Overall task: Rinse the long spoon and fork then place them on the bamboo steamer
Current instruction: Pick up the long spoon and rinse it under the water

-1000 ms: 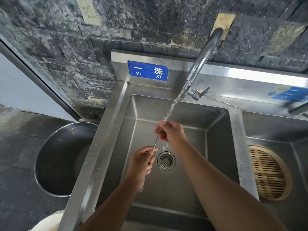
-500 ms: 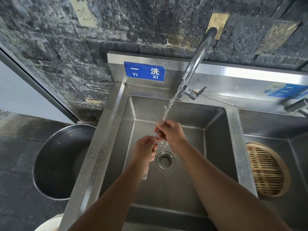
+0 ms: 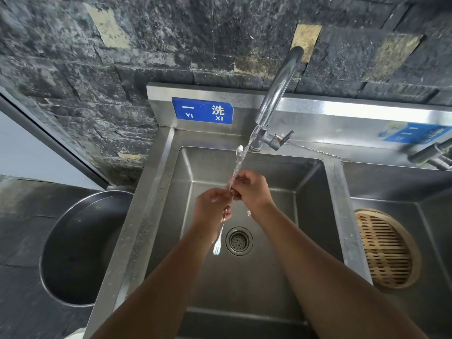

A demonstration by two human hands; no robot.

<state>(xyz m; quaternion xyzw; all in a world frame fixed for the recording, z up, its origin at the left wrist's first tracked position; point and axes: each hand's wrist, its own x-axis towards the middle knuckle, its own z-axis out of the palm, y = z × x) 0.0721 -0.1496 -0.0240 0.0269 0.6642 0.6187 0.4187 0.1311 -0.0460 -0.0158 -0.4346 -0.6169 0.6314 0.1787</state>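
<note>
- Gripping fork (image 3: 217, 245) in left hand (image 3: 212, 204), fingers curled round the upper handle.
- Fork tines down, hanging over the floor of the left basin (image 3: 244, 285), just left of drain (image 3: 239, 241); contact with the floor impossible to tell.
- Pinching long spoon (image 3: 240, 149) in right hand (image 3: 254, 189), fingers curled tight at the thin shaft.
- Spoon shaft rising from the fingers along the water stream (image 3: 238, 165); pale rounded end up near the basin's back edge, just beside the faucet base; much of the shaft lost in the water.
- Hands fingertip to fingertip over the middle of the left basin, right under the stream.
- Stream falling from curved faucet (image 3: 278, 94), mounted on the back edge towards the back right corner of the left basin, landing on the fingers.
- Bamboo steamer (image 3: 384, 248) lying flat in right basin (image 3: 391, 187), close against its left wall, well apart from both hands.
- Blue label (image 3: 202, 110) reading "YI XI" on the backsplash, above the back left corner of the left basin.
- Second blue label (image 3: 413, 134), blurred, and second tap (image 3: 430, 155) at the back edge of the right basin.
- Round metal tub (image 3: 80, 248) on the dark floor, just beside the sink's left edge.
- Dark stone wall (image 3: 122, 69) behind.
</note>
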